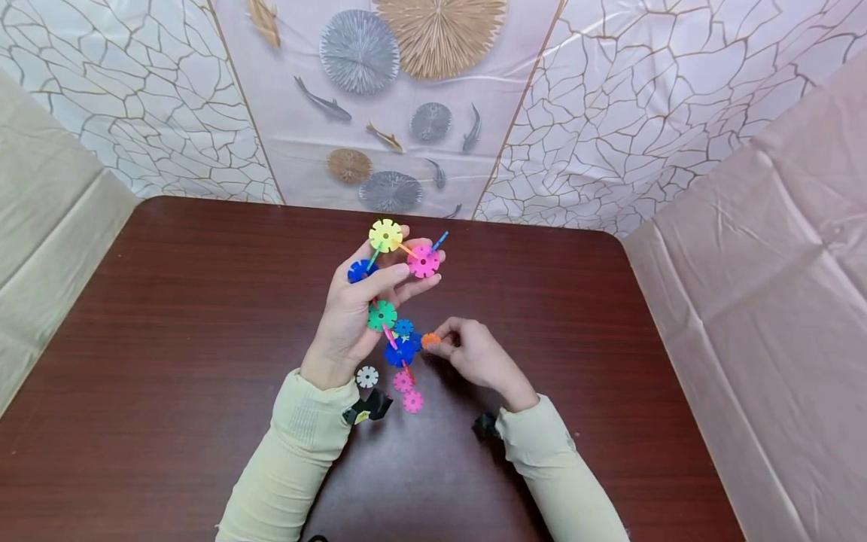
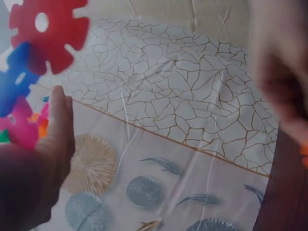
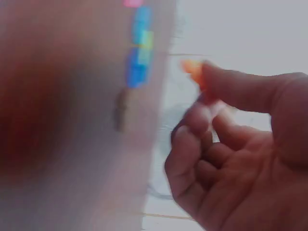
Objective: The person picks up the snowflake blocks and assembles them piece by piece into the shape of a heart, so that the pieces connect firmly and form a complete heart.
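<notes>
My left hand (image 1: 342,327) holds up a curved chain of notched plastic discs, thumb across it and fingers behind. From the top run a yellow disc (image 1: 379,228), a pink disc (image 1: 431,260), a green disc (image 1: 389,309) and a dark blue disc (image 1: 393,356), with other discs edge-on between them. A red disc (image 2: 67,29) at the chain's near end looms large in the left wrist view. Between thumb and finger my right hand (image 1: 477,357) pinches a small orange disc (image 3: 192,67), just right of the blue discs. Its fingers partly cover that disc.
Below the chain, loose discs lie on the brown table (image 1: 203,339): a white disc (image 1: 367,369), a pink disc (image 1: 412,406) and a few blue ones. Black straps (image 1: 379,405) circle the wrists. A patterned cloth (image 1: 271,128) hangs behind the table.
</notes>
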`<control>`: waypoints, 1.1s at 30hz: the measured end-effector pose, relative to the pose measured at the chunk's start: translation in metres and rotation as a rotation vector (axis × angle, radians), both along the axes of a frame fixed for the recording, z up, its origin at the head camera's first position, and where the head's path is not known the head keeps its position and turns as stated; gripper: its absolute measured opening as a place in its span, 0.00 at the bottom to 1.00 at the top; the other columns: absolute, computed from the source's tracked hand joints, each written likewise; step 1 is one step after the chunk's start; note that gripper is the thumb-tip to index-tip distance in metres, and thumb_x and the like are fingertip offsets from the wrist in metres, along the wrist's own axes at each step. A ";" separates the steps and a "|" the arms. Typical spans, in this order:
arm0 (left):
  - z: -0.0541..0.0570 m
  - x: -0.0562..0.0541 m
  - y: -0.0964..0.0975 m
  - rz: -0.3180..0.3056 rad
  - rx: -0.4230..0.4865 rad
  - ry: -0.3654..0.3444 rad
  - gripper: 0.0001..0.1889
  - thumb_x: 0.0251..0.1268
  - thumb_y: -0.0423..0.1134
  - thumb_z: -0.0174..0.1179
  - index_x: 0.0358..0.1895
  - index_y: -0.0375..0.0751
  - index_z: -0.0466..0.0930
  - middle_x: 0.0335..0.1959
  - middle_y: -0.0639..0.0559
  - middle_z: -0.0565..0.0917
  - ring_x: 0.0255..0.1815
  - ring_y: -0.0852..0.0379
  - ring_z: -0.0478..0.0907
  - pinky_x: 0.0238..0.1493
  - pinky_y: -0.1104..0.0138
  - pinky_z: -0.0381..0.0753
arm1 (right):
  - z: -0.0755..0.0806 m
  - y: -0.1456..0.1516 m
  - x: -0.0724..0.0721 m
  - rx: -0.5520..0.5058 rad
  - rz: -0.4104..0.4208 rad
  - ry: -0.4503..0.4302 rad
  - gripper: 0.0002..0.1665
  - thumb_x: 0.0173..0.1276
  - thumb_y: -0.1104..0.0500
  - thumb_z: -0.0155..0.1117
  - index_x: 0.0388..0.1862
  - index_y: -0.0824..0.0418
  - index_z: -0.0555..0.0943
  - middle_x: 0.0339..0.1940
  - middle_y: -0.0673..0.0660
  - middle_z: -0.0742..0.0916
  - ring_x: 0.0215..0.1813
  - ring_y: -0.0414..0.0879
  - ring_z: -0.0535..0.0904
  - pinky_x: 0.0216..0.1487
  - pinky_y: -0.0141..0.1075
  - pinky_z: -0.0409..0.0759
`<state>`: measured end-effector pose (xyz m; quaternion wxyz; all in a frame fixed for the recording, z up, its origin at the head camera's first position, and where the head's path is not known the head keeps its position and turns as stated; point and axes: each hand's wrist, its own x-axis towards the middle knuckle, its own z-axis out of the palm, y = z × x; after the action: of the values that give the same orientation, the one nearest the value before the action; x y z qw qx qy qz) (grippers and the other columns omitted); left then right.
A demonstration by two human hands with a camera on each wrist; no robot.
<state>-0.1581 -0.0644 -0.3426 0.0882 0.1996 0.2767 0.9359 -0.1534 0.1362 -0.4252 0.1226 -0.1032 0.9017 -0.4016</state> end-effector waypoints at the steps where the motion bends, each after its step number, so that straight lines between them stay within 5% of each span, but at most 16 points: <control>1: 0.000 0.000 0.000 0.005 -0.010 -0.010 0.19 0.67 0.19 0.48 0.60 0.30 0.70 0.56 0.32 0.77 0.58 0.31 0.75 0.56 0.46 0.75 | 0.007 0.001 -0.001 -0.065 -0.018 0.024 0.07 0.66 0.56 0.68 0.36 0.58 0.81 0.29 0.57 0.84 0.27 0.52 0.79 0.28 0.35 0.77; 7: -0.001 0.000 -0.002 0.016 -0.073 -0.046 0.18 0.65 0.18 0.50 0.57 0.31 0.72 0.54 0.34 0.79 0.55 0.34 0.78 0.52 0.50 0.79 | 0.054 0.007 0.000 -0.526 -0.144 0.249 0.08 0.69 0.62 0.64 0.42 0.66 0.79 0.34 0.63 0.86 0.34 0.51 0.82 0.35 0.36 0.82; 11: -0.001 0.000 -0.002 0.012 -0.109 -0.045 0.18 0.66 0.18 0.50 0.57 0.31 0.72 0.55 0.34 0.79 0.53 0.37 0.80 0.51 0.51 0.79 | 0.081 0.008 0.003 -0.689 -0.172 0.410 0.12 0.69 0.66 0.62 0.49 0.71 0.79 0.31 0.61 0.86 0.31 0.49 0.83 0.33 0.36 0.83; 16: -0.001 0.000 -0.002 0.005 -0.131 -0.053 0.17 0.67 0.19 0.50 0.57 0.32 0.72 0.55 0.33 0.79 0.53 0.36 0.80 0.51 0.52 0.80 | 0.098 0.005 0.005 -0.710 -0.173 0.541 0.16 0.69 0.68 0.61 0.54 0.71 0.79 0.28 0.60 0.84 0.28 0.48 0.80 0.31 0.34 0.82; 26: 0.000 0.001 -0.004 -0.035 -0.107 -0.140 0.15 0.70 0.22 0.47 0.56 0.32 0.73 0.52 0.35 0.82 0.53 0.38 0.81 0.52 0.54 0.79 | 0.113 -0.005 0.002 -0.693 -0.167 0.653 0.16 0.66 0.67 0.65 0.53 0.66 0.82 0.28 0.59 0.84 0.28 0.48 0.81 0.33 0.33 0.82; 33: 0.001 0.004 -0.002 0.054 -0.243 -0.026 0.17 0.66 0.22 0.54 0.57 0.33 0.73 0.51 0.36 0.82 0.45 0.41 0.85 0.52 0.52 0.80 | 0.120 -0.011 0.006 -0.629 -0.148 0.687 0.16 0.67 0.70 0.63 0.53 0.66 0.82 0.28 0.64 0.82 0.29 0.50 0.78 0.33 0.32 0.79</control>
<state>-0.1543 -0.0662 -0.3420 0.0901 0.1678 0.3923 0.8999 -0.1473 0.1254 -0.3050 -0.2490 -0.1978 0.7296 -0.6054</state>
